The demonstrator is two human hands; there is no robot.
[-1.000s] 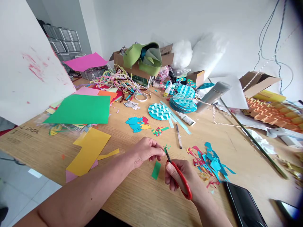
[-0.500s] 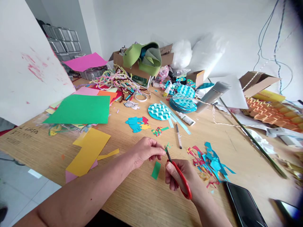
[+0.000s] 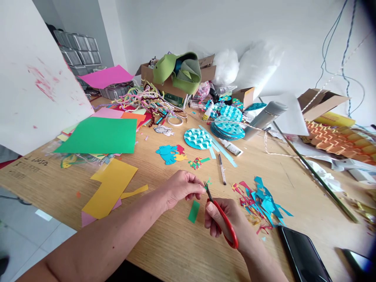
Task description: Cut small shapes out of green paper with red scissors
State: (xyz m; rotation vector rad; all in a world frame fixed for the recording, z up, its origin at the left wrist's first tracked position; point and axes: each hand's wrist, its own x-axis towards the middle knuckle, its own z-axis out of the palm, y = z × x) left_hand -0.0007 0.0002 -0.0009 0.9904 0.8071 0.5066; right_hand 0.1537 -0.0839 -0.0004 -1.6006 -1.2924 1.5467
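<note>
My right hand point(image 3: 225, 219) is closed around red-handled scissors point(image 3: 226, 227), whose dark blades point up and away. My left hand point(image 3: 188, 186) pinches a tiny piece of green paper at the blade tips, mostly hidden by the fingers. Just beyond the tips lie thin green scraps point(image 3: 209, 181). Below the left fingers rests a green paper strip point(image 3: 194, 211). Farther back sit a small pile of multicoloured paper bits point(image 3: 195, 163) and blue fish-shaped cutouts point(image 3: 167, 154) with red and yellow ones.
Right of the scissors lie red and blue paper offcuts point(image 3: 266, 201) and a black phone point(image 3: 304, 254). A pen point(image 3: 222, 169), a glue bottle point(image 3: 230, 147) and a patterned blue disc point(image 3: 197, 139) are ahead. Green sheet point(image 3: 102, 135) and yellow paper point(image 3: 110, 188) cover the left.
Both hands and the scissors stay almost where they were. The whole view has shifted very slightly; no object has visibly moved on the table.
</note>
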